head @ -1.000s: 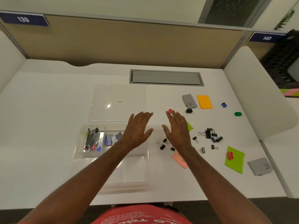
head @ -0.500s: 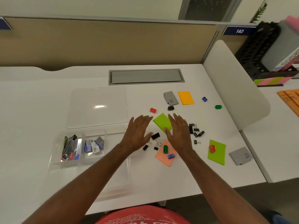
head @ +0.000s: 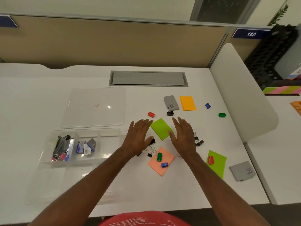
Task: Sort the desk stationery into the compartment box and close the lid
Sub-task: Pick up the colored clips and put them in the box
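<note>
Both flat hands flank green note pad

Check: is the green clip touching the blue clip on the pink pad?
Apart. The head view shows bare pink pad between the green clip and blue clip.

Lid lies behind box, stationery right.

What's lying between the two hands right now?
In the head view, a green sticky pad lies on the desk between the left hand and right hand.
</note>
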Action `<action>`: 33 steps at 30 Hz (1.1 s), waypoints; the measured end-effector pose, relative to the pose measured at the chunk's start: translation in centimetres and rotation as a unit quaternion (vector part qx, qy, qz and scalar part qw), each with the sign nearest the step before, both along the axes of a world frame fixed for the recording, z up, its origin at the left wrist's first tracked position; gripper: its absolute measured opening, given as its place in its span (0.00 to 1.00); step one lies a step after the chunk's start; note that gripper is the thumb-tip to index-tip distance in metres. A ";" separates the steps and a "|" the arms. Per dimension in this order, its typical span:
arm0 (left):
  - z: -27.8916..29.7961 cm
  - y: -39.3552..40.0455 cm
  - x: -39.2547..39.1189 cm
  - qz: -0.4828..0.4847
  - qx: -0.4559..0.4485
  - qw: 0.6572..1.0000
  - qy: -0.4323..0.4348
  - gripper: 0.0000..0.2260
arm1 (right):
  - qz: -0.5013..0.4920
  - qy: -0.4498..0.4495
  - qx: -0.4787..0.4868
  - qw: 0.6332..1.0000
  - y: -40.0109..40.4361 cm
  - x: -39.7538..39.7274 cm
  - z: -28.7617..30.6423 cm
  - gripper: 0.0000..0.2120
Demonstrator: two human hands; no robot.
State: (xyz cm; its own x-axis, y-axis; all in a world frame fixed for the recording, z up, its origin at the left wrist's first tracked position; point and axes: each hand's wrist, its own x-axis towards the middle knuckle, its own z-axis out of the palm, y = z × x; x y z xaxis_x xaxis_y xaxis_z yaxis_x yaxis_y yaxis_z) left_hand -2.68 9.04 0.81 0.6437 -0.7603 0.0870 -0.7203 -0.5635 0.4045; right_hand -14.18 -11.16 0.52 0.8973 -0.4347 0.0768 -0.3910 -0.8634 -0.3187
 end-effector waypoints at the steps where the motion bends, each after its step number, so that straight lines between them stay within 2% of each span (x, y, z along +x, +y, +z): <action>1: -0.1 -0.3 0.1 0.004 0.005 1.000 -0.001 0.29 | 0.004 0.002 0.001 1.000 -0.4 0.3 -0.1 0.29; 10: 0.1 -3.9 2.5 0.024 0.049 0.998 -0.029 0.29 | 0.036 0.015 0.033 0.999 -3.9 3.5 -1.3 0.28; 16: -0.7 -6.8 4.9 0.049 0.099 0.993 -0.032 0.28 | 0.064 -0.045 0.057 0.995 -5.6 6.1 -1.7 0.23; 21: -1.4 -8.1 6.9 0.071 0.139 0.987 -0.042 0.28 | 0.068 -0.069 0.061 0.993 -6.7 7.8 -2.8 0.22; 25: -2.1 -8.6 7.9 0.071 0.154 0.985 -0.041 0.25 | 0.068 -0.085 0.065 0.992 -7.4 8.5 -3.6 0.22; 29: -2.7 -8.8 8.3 0.067 0.163 0.984 -0.040 0.21 | 0.060 -0.063 0.055 0.995 -7.8 8.9 -4.1 0.23; 33: -3.1 -9.1 8.1 0.072 0.165 0.982 -0.055 0.14 | 0.054 -0.053 0.030 0.997 -8.5 8.9 -4.3 0.18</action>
